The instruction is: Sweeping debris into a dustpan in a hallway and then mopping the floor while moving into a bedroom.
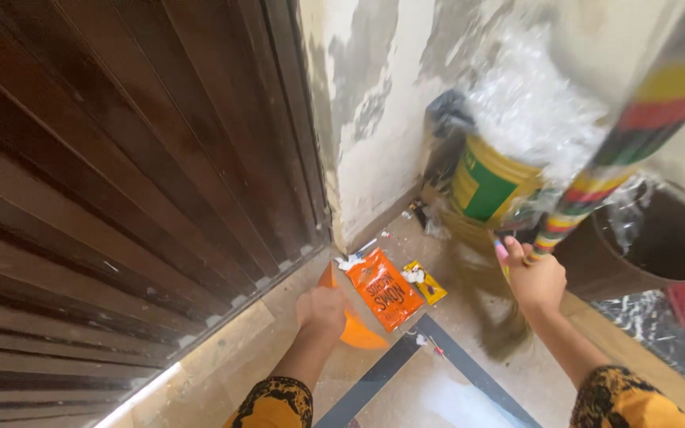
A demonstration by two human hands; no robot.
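Two bare hands were at work over a beige tiled floor [223, 357] w/ a dark inlaid stripe. Left hand [323, 311] was closed round the handle of an orange plastic dustpan [354, 329], which sat low on the floor, its blade angled toward the litter just beside it. Right hand [537, 279] was clenched on the multicoloured striped broom handle [636, 135], red, yellow and green bands, running up & out of view at top right; the brown bristle end [505, 333] was blurred below the fist, near the floor, so its exact contact couldn't be told.

Litter lay between dustpan and wall corner: a flat orange foil snack packet [386, 289] touching the dustpan's edge, a small yellow wrapper [426, 281] just beside it, some white paper scraps [350, 261] near the door foot.

Dark brown slatted wooden door [120, 174] filled the left side. Peeling white plaster wall [374, 103] stood behind. In the corner a yellow-and-green paint bucket [489, 186] was stuffed w/ crumpled clear plastic wrap [525, 103], a black bag [447, 111] beside it. Brown round bin [640, 254] sat to the right, near the right hand. Both sleeves were yellow w/ black print.
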